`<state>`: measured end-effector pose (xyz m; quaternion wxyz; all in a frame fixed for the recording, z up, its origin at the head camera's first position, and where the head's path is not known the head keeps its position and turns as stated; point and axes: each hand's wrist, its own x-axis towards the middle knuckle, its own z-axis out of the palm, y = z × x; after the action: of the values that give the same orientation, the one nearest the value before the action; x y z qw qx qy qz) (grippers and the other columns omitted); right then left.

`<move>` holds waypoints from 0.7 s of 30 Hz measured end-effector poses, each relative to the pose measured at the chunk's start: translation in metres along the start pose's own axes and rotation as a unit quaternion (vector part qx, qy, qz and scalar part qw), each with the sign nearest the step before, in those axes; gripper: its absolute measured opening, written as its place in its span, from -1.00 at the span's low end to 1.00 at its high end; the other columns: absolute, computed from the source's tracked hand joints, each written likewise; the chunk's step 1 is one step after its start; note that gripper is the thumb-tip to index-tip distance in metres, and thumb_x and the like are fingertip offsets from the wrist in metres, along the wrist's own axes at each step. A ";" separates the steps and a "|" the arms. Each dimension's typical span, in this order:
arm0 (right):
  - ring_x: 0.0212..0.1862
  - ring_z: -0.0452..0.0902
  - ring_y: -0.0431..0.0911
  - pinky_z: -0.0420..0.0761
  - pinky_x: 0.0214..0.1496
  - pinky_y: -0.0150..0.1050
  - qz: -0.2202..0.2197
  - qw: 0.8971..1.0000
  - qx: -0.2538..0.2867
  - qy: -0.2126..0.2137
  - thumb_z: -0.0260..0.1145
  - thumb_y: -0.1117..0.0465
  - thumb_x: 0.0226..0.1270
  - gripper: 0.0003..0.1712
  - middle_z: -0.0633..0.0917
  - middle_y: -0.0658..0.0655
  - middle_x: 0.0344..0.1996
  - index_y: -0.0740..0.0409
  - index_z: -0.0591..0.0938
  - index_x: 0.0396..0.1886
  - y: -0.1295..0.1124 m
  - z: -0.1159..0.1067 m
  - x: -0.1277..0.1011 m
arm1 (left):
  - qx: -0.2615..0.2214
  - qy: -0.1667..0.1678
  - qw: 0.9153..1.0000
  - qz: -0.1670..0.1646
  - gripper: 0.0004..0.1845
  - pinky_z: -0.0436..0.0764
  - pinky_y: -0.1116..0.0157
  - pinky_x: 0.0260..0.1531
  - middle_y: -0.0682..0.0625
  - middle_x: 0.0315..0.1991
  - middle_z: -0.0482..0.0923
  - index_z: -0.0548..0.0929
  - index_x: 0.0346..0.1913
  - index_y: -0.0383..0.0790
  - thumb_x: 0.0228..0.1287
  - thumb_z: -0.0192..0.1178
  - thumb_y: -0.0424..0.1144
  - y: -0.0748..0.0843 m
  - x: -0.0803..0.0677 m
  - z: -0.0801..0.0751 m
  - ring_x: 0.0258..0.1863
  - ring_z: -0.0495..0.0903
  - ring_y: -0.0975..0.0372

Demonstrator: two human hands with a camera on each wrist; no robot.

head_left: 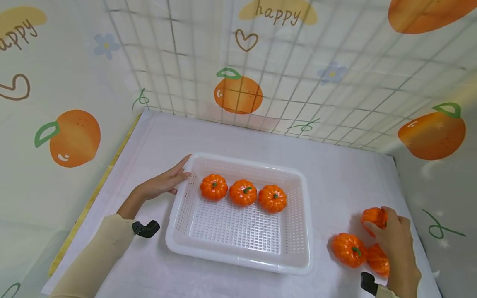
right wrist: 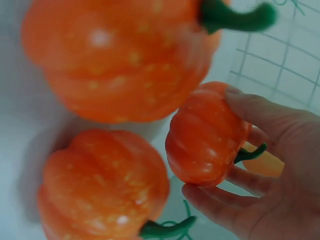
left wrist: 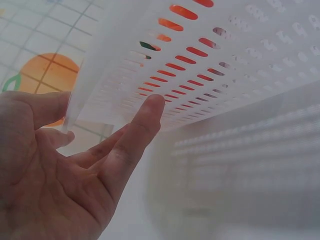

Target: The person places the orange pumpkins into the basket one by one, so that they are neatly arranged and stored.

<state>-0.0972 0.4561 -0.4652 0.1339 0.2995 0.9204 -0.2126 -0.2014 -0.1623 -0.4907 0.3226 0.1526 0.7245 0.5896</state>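
Reaching across a white-covered table [head_left: 335,174], two hands are seen at either side of a white perforated basket [head_left: 238,252]. The left hand [head_left: 164,182] is laid against the basket's left wall near the far corner, its fingers held straight and close together, the fingertips touching the plastic; the forearm, in a pale sleeve [head_left: 93,256], is angled in from the lower left. In the left wrist view the same hand [left wrist: 65,175] is shown with palm open, the index fingertip pressed to the slotted wall [left wrist: 200,65] and the thumb held apart beside the rim.

The right hand [head_left: 395,244] is placed well apart from the basket, at the table's right edge, with the wrist bent down from the lower right. A small orange pumpkin [head_left: 374,217] is gripped by it, the thumb on one side and the curled fingers on the other, the green stem pointing toward the palm, as is shown plainly in the right wrist view [right wrist: 205,135]. Whether this pumpkin is lifted off the table cannot be told.

Two more loose pumpkins are seen just beside that hand: one [head_left: 348,249] to its left with its stem up, another [head_left: 378,260] partly hidden under the hand.

Inside the basket, three pumpkins [head_left: 243,192] are lined up in a row along the far wall, close together.

A wire grid [head_left: 298,82] is stood behind the table, before a backdrop printed with oranges.
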 end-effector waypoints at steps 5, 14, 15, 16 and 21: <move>0.27 -0.02 0.53 0.26 0.15 0.48 -0.028 0.999 -0.002 0.019 0.34 0.04 0.40 0.03 -0.07 0.66 0.35 0.33 -0.08 0.56 -0.011 -0.005 -0.007 | 0.000 -0.001 1.000 0.003 -0.27 0.62 0.12 -0.12 -0.30 0.28 0.34 -0.32 0.59 0.30 0.62 -0.13 -0.03 -0.001 0.001 0.000 -0.01 0.59 -0.05; 0.24 0.02 0.53 0.31 0.10 0.49 -0.085 0.996 -0.006 0.041 0.35 0.06 0.40 0.01 -0.01 0.67 0.33 0.35 -0.04 0.55 -0.027 -0.014 -0.020 | -0.003 -0.004 1.000 0.007 -0.28 0.63 0.09 -0.13 -0.29 0.28 0.35 -0.31 0.59 0.32 0.62 -0.14 -0.03 -0.001 0.001 0.000 -0.02 0.60 -0.05; 0.23 0.03 0.53 0.32 0.10 0.48 -0.094 0.995 -0.006 0.045 0.34 0.07 0.40 0.00 0.01 0.67 0.32 0.36 -0.03 0.55 -0.029 -0.015 -0.021 | -0.002 -0.004 1.000 0.008 -0.28 0.63 0.10 -0.13 -0.29 0.29 0.34 -0.31 0.59 0.31 0.63 -0.14 -0.04 -0.001 0.001 0.000 -0.03 0.60 -0.05; 0.22 0.03 0.53 0.33 0.09 0.48 -0.105 0.993 -0.006 0.049 0.34 0.08 0.40 -0.01 0.02 0.68 0.31 0.37 -0.02 0.54 -0.031 -0.016 -0.023 | -0.003 -0.003 1.000 0.007 -0.28 0.63 0.09 -0.13 -0.28 0.29 0.34 -0.31 0.59 0.31 0.62 -0.14 -0.03 -0.001 0.001 0.000 -0.03 0.60 -0.05; 0.19 0.07 0.52 0.39 0.05 0.46 -0.136 0.988 -0.008 0.067 0.35 0.13 0.40 -0.05 0.06 0.68 0.28 0.40 0.03 0.53 -0.040 -0.018 -0.032 | -0.001 -0.003 1.000 0.008 -0.28 0.64 0.08 -0.12 -0.27 0.32 0.32 -0.30 0.59 0.32 0.62 -0.14 -0.04 0.000 0.001 0.000 -0.01 0.60 -0.05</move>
<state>-0.0988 0.4197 -0.4255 0.0438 0.1842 0.9611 -0.2013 -0.2017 -0.1617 -0.4913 0.3201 0.1603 0.7218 0.5922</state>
